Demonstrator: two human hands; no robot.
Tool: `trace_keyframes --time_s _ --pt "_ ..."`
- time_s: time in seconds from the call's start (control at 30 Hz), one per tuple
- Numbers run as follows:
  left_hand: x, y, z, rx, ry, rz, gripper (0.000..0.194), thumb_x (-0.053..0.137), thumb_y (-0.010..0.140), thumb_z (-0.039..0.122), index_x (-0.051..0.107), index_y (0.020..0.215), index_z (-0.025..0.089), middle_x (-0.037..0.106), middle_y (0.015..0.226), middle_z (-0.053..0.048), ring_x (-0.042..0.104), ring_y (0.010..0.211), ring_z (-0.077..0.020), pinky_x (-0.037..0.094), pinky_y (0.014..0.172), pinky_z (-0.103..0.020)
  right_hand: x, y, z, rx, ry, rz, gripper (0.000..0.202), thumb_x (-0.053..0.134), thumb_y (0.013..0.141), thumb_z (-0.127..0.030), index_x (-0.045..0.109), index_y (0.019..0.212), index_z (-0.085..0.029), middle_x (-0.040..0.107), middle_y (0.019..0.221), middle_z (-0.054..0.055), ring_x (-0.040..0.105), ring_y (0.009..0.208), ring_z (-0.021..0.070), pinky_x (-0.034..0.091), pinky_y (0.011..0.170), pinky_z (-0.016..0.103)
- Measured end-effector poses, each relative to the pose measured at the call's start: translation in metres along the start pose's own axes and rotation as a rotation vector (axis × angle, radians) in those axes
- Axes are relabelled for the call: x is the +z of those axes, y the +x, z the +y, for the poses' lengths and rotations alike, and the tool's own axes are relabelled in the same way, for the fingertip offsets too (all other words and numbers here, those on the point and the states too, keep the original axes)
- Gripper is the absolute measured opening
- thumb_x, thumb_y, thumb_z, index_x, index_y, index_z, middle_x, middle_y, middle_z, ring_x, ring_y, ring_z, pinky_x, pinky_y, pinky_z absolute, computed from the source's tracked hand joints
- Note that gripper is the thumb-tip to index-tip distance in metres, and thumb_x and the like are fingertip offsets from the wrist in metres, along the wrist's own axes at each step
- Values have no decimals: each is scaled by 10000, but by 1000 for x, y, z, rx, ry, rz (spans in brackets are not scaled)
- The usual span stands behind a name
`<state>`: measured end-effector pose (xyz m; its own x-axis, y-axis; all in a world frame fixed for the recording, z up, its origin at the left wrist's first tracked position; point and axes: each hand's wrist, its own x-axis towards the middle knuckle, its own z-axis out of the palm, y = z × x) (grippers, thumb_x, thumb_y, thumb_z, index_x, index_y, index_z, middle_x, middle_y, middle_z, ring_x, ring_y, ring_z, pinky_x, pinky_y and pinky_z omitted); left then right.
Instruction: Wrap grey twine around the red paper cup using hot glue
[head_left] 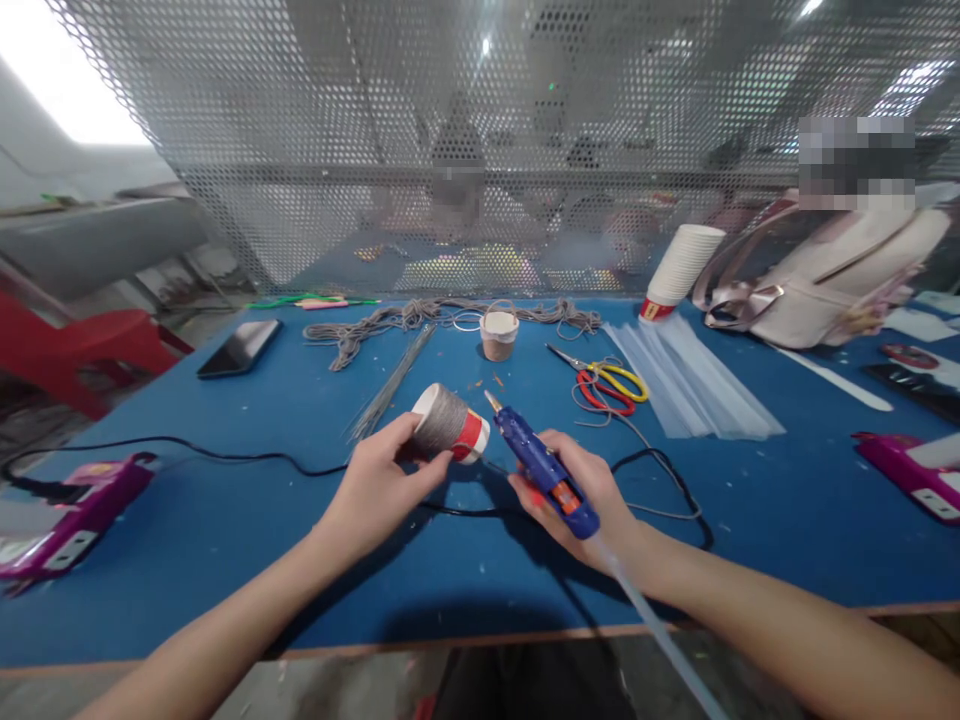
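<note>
- While the right hand (602, 492), lower right of centre, wraps around a glue gun (534, 450), the left hand (390, 478), left of centre, pinches a cup (456, 428) between thumb and fingers.
- Tilted at mid-frame, the cup bears wound grey cord (441, 418), its base near the gun's nozzle (492, 400).
- Right of centre lie scissors (595, 370); left of centre, wires (394, 380).
- A small basket (498, 341) stands at upper centre, near tangled yarn (409, 314).
- Mesh (315, 80) crosses the frame's top.
</note>
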<state>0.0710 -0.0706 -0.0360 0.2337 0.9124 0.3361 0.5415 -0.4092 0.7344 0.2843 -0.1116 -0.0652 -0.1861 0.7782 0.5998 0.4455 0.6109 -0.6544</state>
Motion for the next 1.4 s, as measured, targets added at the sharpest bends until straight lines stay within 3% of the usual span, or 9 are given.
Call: trace_keyframes --time_s 0.1,0.3,0.5,0.63,0.83,1.1,1.23,1.33,1.4 --pt "2 1 4 -84 -70 -12 128 605 721 297 610 783 185 593 673 27 527 595 -120 431 545 -224 5 6 3 -11 -5 -6 189 591 829 -189 487 985 -209 615 895 40 581 734 142 469 661 250" --pt "8 2 8 -137 -162 -52 151 628 693 313 588 739 175 538 620 45 486 561 -105 404 499 -210 8 9 3 106 68 -55 152 582 781 -153 489 890 -203 605 731 -10 550 596 119 454 568 224" --pt "12 1 6 -155 -223 -7 157 628 711 320 548 707 185 541 615 50 475 535 -96 385 476 -205 6 -4 -1 -29 139 -117 184 599 825 -200 499 979 -219 641 800 0 605 636 121 492 620 232" --pt "13 0 7 -190 -247 13 165 642 703 321 551 719 185 551 623 51 484 538 -97 390 484 -208 9 0 4 -50 39 -27 200 605 837 -204 488 998 -219 641 941 55 625 805 168 499 711 283" --pt "14 0 6 -254 -313 -22 199 665 698 340 587 763 168 585 651 30 520 582 -117 433 537 -236 13 4 15 -41 -21 -35 209 588 799 -142 479 963 -210 629 828 25 600 682 146 473 617 244" --pt "18 0 5 -282 -395 35 187 654 673 316 578 762 170 580 637 30 540 594 -129 448 546 -244 15 1 5 -499 47 -236 152 373 940 -232 475 1044 -189 668 854 93 636 778 182 507 657 288" --pt "16 2 3 -242 -402 43 215 647 666 338 574 784 173 589 674 23 545 613 -131 459 569 -250 6 1 -2 -622 -45 -321 220 297 967 -174 515 945 -192 705 909 104 660 786 171 507 665 295" --pt "14 1 3 -221 -398 63 206 638 684 337 572 788 172 582 698 21 539 644 -128 456 586 -242 -6 1 -5 -580 -55 -169 131 406 949 -184 534 925 -202 708 912 82 668 833 175 523 725 305" --pt "13 0 2 -204 -371 73 189 633 694 336 556 761 176 563 688 26 528 641 -125 445 577 -233 -13 3 -8 -411 -75 -16 56 546 893 -207 544 949 -206 685 873 60 661 790 172 526 700 293"
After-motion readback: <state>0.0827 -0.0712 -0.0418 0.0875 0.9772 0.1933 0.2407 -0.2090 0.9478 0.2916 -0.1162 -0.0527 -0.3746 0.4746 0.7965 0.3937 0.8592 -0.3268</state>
